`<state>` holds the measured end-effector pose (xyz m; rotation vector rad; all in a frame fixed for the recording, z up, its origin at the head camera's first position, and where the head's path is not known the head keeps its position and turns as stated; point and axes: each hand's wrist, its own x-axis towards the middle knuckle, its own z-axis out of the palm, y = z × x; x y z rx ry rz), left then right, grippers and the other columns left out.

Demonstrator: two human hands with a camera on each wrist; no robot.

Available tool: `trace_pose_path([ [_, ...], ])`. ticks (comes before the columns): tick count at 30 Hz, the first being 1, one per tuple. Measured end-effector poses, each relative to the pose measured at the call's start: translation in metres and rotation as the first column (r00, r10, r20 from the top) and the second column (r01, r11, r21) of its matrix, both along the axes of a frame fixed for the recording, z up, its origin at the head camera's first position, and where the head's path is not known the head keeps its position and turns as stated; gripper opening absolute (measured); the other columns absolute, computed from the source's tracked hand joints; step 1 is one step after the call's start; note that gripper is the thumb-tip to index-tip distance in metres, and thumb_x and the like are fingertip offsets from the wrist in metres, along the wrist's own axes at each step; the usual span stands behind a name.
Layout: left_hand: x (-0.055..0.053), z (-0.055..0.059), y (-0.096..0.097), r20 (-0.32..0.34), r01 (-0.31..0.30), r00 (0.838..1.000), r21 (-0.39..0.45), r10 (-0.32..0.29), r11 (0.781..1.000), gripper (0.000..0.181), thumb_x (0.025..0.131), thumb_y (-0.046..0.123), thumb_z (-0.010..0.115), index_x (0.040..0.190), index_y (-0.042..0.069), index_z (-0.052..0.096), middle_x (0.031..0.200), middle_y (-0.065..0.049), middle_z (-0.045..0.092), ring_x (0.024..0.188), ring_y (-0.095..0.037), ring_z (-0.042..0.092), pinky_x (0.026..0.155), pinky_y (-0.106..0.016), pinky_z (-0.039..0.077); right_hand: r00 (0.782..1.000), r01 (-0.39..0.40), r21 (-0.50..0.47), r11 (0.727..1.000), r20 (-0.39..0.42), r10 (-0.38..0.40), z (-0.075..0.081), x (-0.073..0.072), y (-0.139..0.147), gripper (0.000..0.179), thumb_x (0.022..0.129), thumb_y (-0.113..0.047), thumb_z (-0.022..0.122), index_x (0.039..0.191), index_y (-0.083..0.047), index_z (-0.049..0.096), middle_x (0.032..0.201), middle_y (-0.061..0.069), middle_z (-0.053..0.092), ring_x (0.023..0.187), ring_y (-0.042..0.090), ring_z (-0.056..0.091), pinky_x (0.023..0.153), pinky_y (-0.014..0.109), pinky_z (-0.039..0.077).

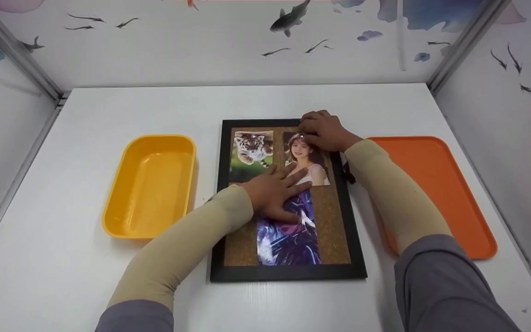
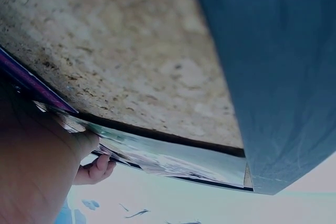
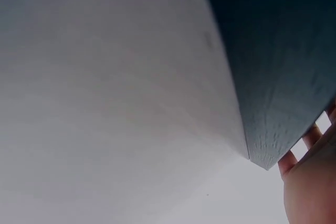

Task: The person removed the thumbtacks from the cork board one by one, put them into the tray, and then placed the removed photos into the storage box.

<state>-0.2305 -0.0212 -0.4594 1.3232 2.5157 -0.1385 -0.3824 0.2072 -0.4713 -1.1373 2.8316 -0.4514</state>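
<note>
A black-framed cork board (image 1: 334,230) lies on the white table. On it are a tiger photo (image 1: 251,152), a portrait photo (image 1: 302,150) and a shiny purple-blue picture (image 1: 288,244). My left hand (image 1: 277,191) rests on the board with fingers spread, across the lower portrait and the upper purple-blue picture. At the top right of the board, my right hand (image 1: 325,131) has bent fingers and pinches a small pale pushpin (image 1: 302,136) at the portrait's top edge. The thumb and forefinger partly hide it. The right wrist view shows fingers (image 3: 286,163) beyond the frame's corner.
A deep yellow tray (image 1: 191,184) stands left of the board. To the right lies a flat orange tray (image 1: 436,184), partly under the right forearm. A small black piece (image 1: 348,174) sits by the board's right edge. Printed white panels (image 1: 228,60) enclose the table.
</note>
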Motion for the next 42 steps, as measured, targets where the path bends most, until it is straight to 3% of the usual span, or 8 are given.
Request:
trace_pose_path([
  [7,0.0019,0.0013,-0.0004,0.001,0.002,1.0,-0.006,-0.002,1.0,0.094,0.089,0.08,0.034,0.161,0.027,0.005,0.167,-0.003,-0.005,0.151,-0.032,-0.004,0.118,-0.056,0.009,1.0,0.023,-0.017,1.0,-0.005,-0.023,-0.0017,0.0,-0.0024,0.026,0.1,-0.03,0.06,0.118,-0.013,0.069,0.138,0.013,0.052,0.126,0.04,0.043,0.095,0.067,0.036],
  [27,0.0013,0.0024,-0.0005,-0.002,0.004,1.0,0.01,-0.004,1.0,0.093,0.089,0.079,0.035,0.161,0.028,0.007,0.167,-0.002,-0.003,0.151,-0.032,-0.004,0.118,-0.056,0.009,0.998,0.055,-0.006,0.998,0.023,-0.055,-0.0004,-0.0002,-0.0019,0.017,0.099,-0.028,0.059,0.106,-0.015,0.068,0.141,0.01,0.05,0.13,0.04,0.04,0.097,0.068,0.033],
  [42,-0.001,-0.0011,0.0013,-0.014,0.001,1.0,-0.025,-0.001,1.0,0.095,0.087,0.082,0.031,0.161,0.029,0.002,0.166,-0.002,-0.007,0.151,-0.031,-0.006,0.118,-0.056,0.008,0.998,0.055,-0.016,0.998,0.019,-0.054,-0.0045,-0.0005,-0.0013,0.019,0.1,-0.026,0.055,0.11,-0.016,0.068,0.141,0.01,0.049,0.131,0.041,0.038,0.1,0.068,0.031],
])
